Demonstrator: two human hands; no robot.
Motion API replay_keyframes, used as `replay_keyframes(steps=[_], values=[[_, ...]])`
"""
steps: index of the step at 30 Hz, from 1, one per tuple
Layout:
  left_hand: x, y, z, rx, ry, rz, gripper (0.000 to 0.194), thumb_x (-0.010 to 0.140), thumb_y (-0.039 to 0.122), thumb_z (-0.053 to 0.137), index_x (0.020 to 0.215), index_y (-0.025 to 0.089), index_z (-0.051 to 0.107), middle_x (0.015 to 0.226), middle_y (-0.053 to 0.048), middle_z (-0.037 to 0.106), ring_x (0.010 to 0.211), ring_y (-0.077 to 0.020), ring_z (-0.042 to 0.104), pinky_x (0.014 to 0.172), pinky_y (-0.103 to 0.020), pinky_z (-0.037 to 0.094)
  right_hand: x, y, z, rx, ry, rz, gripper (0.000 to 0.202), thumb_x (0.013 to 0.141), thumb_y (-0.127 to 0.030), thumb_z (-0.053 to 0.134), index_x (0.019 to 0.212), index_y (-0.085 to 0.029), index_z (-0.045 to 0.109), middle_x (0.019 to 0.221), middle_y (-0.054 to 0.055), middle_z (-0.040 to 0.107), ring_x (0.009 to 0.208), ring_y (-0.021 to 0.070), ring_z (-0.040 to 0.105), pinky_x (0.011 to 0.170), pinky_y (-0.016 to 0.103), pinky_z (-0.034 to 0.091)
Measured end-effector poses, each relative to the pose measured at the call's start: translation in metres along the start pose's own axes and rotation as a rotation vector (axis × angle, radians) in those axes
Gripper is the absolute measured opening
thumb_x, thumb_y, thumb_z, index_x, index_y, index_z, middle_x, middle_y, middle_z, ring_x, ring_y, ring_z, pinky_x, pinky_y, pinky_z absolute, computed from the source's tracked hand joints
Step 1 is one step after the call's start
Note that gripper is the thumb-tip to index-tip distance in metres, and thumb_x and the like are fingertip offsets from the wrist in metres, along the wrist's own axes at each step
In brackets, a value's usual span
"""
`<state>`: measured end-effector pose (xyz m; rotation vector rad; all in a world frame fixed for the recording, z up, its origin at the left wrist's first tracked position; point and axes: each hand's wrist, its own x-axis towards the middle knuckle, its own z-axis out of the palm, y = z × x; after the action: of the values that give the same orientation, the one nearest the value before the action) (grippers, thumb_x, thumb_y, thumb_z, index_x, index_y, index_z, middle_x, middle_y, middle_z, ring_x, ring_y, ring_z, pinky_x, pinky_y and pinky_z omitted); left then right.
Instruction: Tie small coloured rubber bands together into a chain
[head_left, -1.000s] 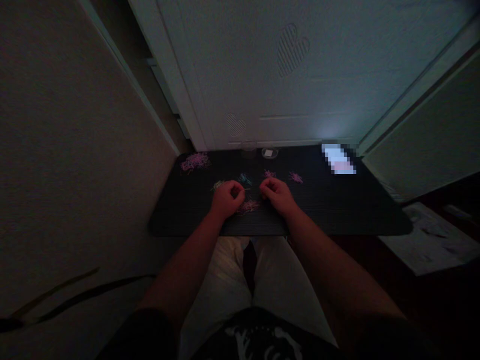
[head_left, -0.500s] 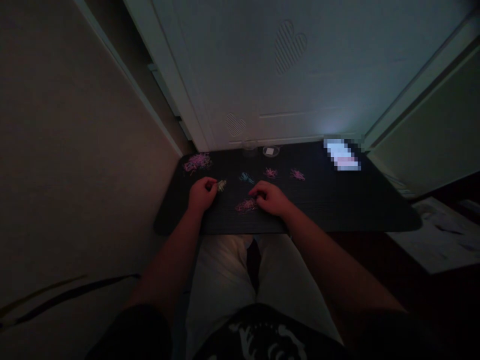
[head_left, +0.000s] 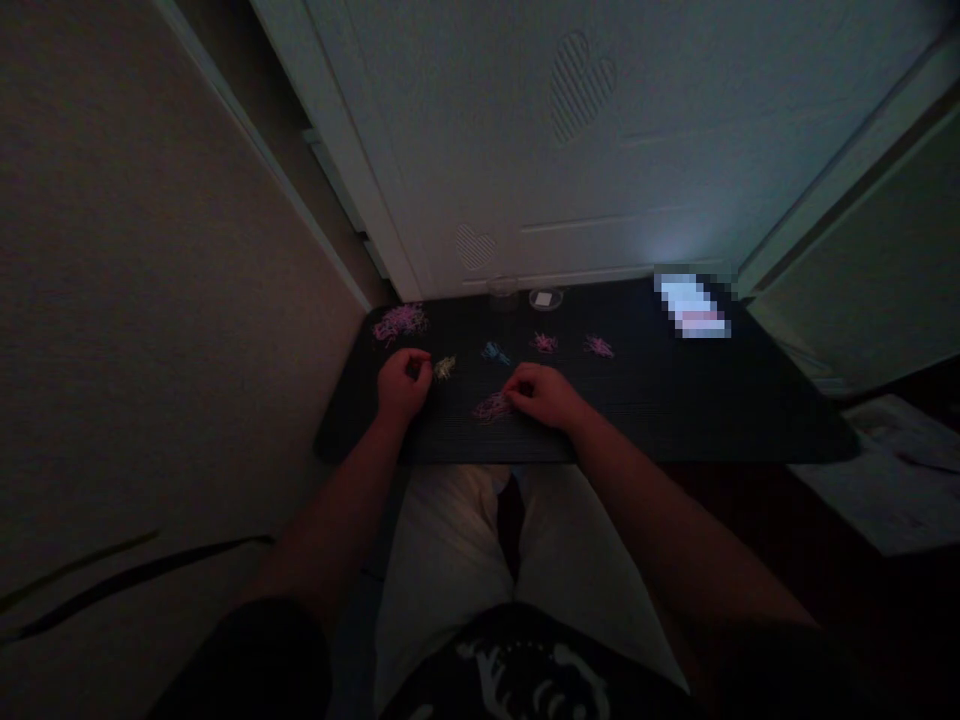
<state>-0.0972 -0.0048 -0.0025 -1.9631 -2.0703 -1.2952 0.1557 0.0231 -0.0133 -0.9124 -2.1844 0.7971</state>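
- Head view: on the black wooden-looking tabletop, a loose pile of thin pinkish strands is seen near the front edge, by the fingers of the right hand.
- Strands could be dragged out or dropped if too many are caught by the right fingers at once.
- The wrong colour could be picked, because the room is dark and the strands are thin and mixed up.
- The small pale yellow bunch of strands could be bumped and spread by the left hand, as it is so near.
- Colours could be mixed if the small blue bunch of strands were brushed by a hand, since it lies between the two.
- The right fingers are bent, with the tips close together at the pile's edge; whether a strand is pinched cannot be told.
- The left fingers are curled, with only a narrow gap at the tips, just beside the yellow bunch; whether it is touched, or anything is held, cannot be told.
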Motion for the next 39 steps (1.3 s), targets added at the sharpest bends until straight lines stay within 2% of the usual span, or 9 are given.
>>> replay_keyframes(steps=[3, 5, 7, 10, 13, 18, 24, 28, 39], values=[[-0.004, 0.014, 0.003, -0.048, 0.000, 0.027, 0.014, 0.076, 0.023, 0.056, 0.085, 0.016, 0.063, 0.077, -0.003, 0.063, 0.068, -0.0134, 0.057, 0.067, -0.026, 0.046, 0.000, 0.000, -0.001, 0.050, 0.026, 0.008, 0.009, 0.074, -0.016, 0.058, 0.074, -0.015, 0.067, 0.073, 0.002, 0.058, 0.064, 0.0104, 0.052, 0.060, 0.023, 0.039], [-0.007, 0.028, 0.008, -0.096, -0.054, 0.063, 0.013, 0.077, 0.024, 0.055, 0.084, 0.016, 0.063, 0.077, -0.003, 0.063, 0.067, -0.0128, 0.057, 0.064, -0.025, 0.046, 0.000, 0.000, -0.001, 0.073, 0.029, 0.007, 0.009, 0.075, -0.017, 0.059, 0.075, -0.015, 0.068, 0.073, 0.002, 0.059, 0.065, 0.0107, 0.053, 0.060, 0.023, 0.040], [-0.010, 0.042, 0.016, -0.131, -0.149, 0.121, 0.013, 0.077, 0.023, 0.056, 0.084, 0.017, 0.063, 0.078, -0.003, 0.064, 0.068, -0.0127, 0.057, 0.065, -0.025, 0.046, 0.000, 0.000, -0.001, 0.090, 0.037, 0.010, 0.010, 0.076, -0.018, 0.059, 0.076, -0.016, 0.068, 0.073, 0.002, 0.059, 0.065, 0.0108, 0.053, 0.060, 0.023, 0.040], [-0.013, 0.060, 0.029, -0.163, -0.363, 0.210, 0.013, 0.077, 0.023, 0.056, 0.085, 0.017, 0.064, 0.079, -0.002, 0.065, 0.069, -0.0128, 0.058, 0.066, -0.025, 0.047, 0.001, 0.002, 0.000, 0.111, 0.071, 0.020, 0.011, 0.077, -0.019, 0.059, 0.077, -0.016, 0.069, 0.073, 0.002, 0.060, 0.065, 0.0112, 0.053, 0.060, 0.024, 0.039], [-0.011, 0.068, 0.041, -0.189, -0.444, 0.198, 0.014, 0.078, 0.023, 0.054, 0.085, 0.016, 0.064, 0.080, -0.003, 0.066, 0.071, -0.0136, 0.059, 0.066, -0.026, 0.047, 0.001, 0.003, 0.000, 0.125, 0.098, 0.035, 0.011, 0.077, -0.020, 0.059, 0.076, -0.015, 0.068, 0.072, 0.002, 0.059, 0.065, 0.0115, 0.053, 0.060, 0.024, 0.039], [-0.005, 0.069, 0.052, -0.254, -0.405, 0.081, 0.018, 0.081, 0.027, 0.052, 0.088, 0.016, 0.063, 0.077, -0.002, 0.066, 0.067, -0.0138, 0.059, 0.063, -0.026, 0.046, 0.001, 0.003, 0.000, 0.145, 0.109, 0.052, 0.010, 0.076, -0.019, 0.058, 0.076, -0.015, 0.068, 0.073, 0.002, 0.061, 0.065, 0.0111, 0.052, 0.061, 0.024, 0.040], [-0.007, 0.061, 0.054, -0.376, -0.399, -0.009, 0.019, 0.084, 0.027, 0.047, 0.092, 0.016, 0.060, 0.074, -0.001, 0.066, 0.068, -0.0134, 0.060, 0.065, -0.025, 0.046, 0.001, 0.002, 0.000, 0.172, 0.096, 0.087, 0.009, 0.075, -0.017, 0.057, 0.077, -0.015, 0.066, 0.070, 0.001, 0.060, 0.061, 0.0098, 0.051, 0.057, 0.022, 0.039], [-0.008, 0.058, 0.053, -0.409, -0.403, -0.006, 0.019, 0.083, 0.027, 0.048, 0.089, 0.016, 0.061, 0.074, -0.002, 0.066, 0.069, -0.0136, 0.060, 0.065, -0.026, 0.046, 0.001, 0.001, 0.000, 0.167, 0.103, 0.085, 0.010, 0.075, -0.018, 0.057, 0.076, -0.015, 0.066, 0.070, 0.001, 0.060, 0.062, 0.0101, 0.052, 0.058, 0.022, 0.039], [-0.015, 0.060, 0.043, -0.363, -0.519, 0.084, 0.014, 0.072, 0.019, 0.054, 0.083, 0.016, 0.063, 0.069, 0.000, 0.062, 0.059, -0.0110, 0.054, 0.055, -0.023, 0.042, 0.001, 0.001, -0.002, 0.210, 0.084, 0.139, 0.014, 0.076, -0.022, 0.056, 0.076, -0.015, 0.067, 0.065, 0.000, 0.062, 0.059, 0.0105, 0.052, 0.056, 0.022, 0.038]])
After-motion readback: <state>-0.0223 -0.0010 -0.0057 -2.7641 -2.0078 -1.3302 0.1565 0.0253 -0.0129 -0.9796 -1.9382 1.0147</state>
